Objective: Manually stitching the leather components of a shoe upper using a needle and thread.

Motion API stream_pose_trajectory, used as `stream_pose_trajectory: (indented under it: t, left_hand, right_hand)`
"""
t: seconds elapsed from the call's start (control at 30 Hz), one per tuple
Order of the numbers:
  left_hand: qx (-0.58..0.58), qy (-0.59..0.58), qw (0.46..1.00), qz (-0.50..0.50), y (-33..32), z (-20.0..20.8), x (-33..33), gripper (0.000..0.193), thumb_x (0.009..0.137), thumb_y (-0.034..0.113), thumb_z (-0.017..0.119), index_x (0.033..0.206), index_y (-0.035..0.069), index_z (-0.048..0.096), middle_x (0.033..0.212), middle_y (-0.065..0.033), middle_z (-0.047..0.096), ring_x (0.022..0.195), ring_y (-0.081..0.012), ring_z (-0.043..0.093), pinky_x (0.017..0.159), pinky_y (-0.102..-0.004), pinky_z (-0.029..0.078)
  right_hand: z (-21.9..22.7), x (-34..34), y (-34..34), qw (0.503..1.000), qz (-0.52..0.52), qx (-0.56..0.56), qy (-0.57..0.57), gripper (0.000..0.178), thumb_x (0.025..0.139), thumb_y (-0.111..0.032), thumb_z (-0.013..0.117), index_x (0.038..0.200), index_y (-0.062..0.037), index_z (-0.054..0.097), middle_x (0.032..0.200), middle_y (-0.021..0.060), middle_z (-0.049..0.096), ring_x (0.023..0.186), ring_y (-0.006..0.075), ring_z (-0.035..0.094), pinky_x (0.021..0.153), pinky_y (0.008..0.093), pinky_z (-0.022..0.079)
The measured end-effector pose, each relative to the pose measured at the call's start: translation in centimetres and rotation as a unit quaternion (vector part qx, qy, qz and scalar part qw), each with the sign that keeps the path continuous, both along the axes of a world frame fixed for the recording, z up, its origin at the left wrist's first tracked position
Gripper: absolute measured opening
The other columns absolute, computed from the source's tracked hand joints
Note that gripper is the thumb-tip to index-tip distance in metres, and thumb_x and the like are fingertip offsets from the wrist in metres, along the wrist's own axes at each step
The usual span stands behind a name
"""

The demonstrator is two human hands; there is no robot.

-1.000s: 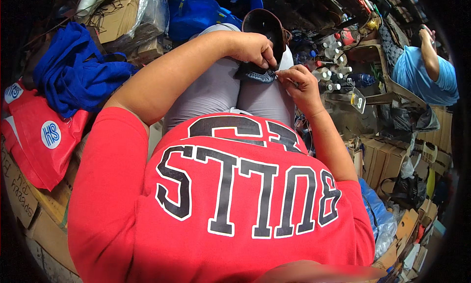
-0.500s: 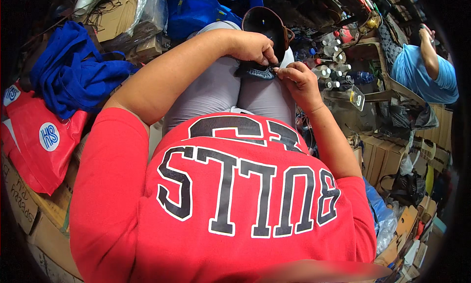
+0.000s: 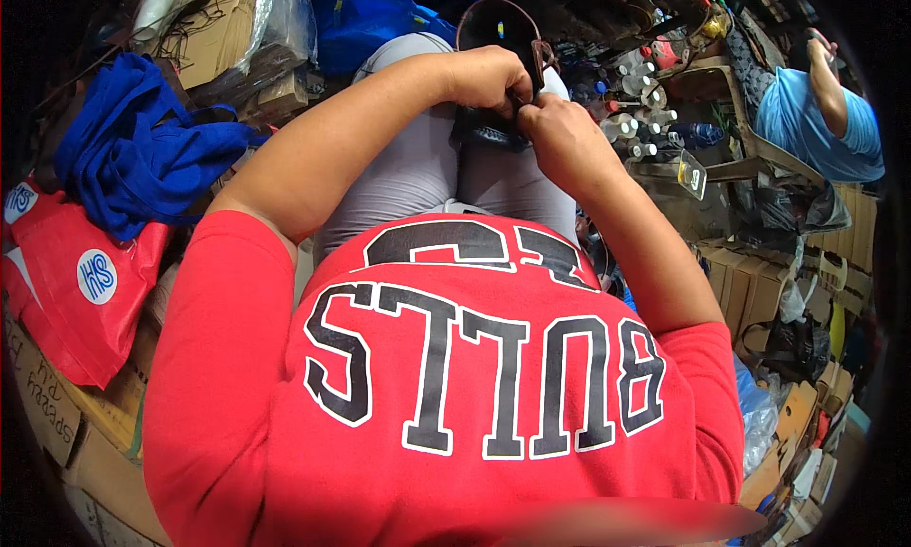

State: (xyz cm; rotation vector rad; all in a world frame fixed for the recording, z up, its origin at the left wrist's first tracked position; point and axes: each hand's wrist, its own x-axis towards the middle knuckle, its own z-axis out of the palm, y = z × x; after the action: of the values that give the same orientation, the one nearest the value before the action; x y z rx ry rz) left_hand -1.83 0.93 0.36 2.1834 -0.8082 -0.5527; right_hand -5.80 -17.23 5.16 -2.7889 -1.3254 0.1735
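A dark shoe [image 3: 493,27] with a brown rim and a small strap at its side rests on my lap between my grey-clad thighs. Its ribbed dark end [image 3: 495,132] points toward my body. My left hand [image 3: 492,78] comes over it from the left, fingers curled down and closed on its edge. My right hand [image 3: 562,134] meets it from the right, thumb and fingers pinched close to the left fingertips. Whatever is between the right fingertips is too small and hidden to make out.
Several plastic bottles [image 3: 638,128] stand to the right of my knees. A person in a light blue shirt [image 3: 818,125] is farther right. Blue cloth [image 3: 152,153] and a red bag [image 3: 81,296] lie at left, near cardboard [image 3: 213,39]. A blue bag [image 3: 370,20] sits ahead.
My right hand has turned over and moved up and left, against the left fingertips. The left hand has shifted slightly up, and the shoe's ribbed end is now more covered.
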Motion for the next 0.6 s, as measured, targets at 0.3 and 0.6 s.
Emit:
stream_pose_trajectory:
  t: [0.3, 0.6]
  left_hand:
    - [-0.058, -0.024, 0.997, 0.047, 0.7, -0.1, -0.6, 0.021, 0.068, 0.006, 0.073, 0.089, 0.008, 0.068, 0.100, -0.0074, 0.058, 0.097, -0.0236, 0.057, 0.085, -0.0318, 0.045]
    - [-0.060, 0.007, 0.997, 0.055, 0.5, 0.0, -0.6, 0.019, 0.068, 0.004, 0.073, 0.086, 0.008, 0.068, 0.102, -0.0065, 0.055, 0.099, -0.0237, 0.055, 0.087, -0.0318, 0.044]
  right_hand:
    - [-0.1, 0.5, -2.6, 0.971, -0.108, 0.151, 0.152, 0.022, 0.078, -0.003, 0.063, 0.095, -0.0130, 0.072, 0.080, 0.0135, 0.058, 0.076, 0.0290, 0.060, 0.071, 0.0358, 0.049]
    - [0.3, 1.5, -2.7, 0.967, -0.097, 0.133, 0.193, 0.019, 0.076, -0.005, 0.064, 0.092, -0.0104, 0.072, 0.079, 0.0147, 0.060, 0.079, 0.0299, 0.061, 0.072, 0.0363, 0.049]
